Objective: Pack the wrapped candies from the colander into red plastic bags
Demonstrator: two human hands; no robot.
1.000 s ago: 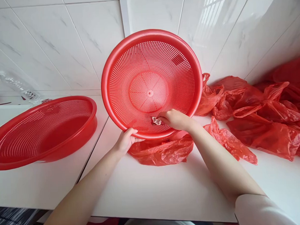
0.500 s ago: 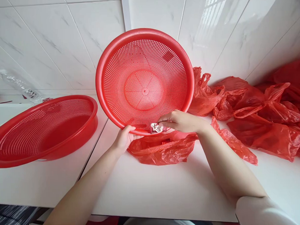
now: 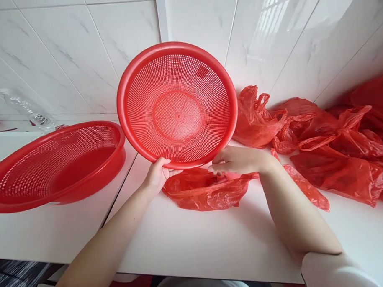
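Left hand is closed on the near rim of the tilted red basket. Right hand, fingers partly curled, is over the open red bag below that rim; contents of its grip cannot be determined.

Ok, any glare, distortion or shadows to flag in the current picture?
Head view: bright, window-like glare on the upper-right wall tiles; head view: what looks like wide-angle stretching of the basket at the left edge; head view: soft shadow on the tabletop beside the right forearm.

Head-worn view, looking forward and down at hands.
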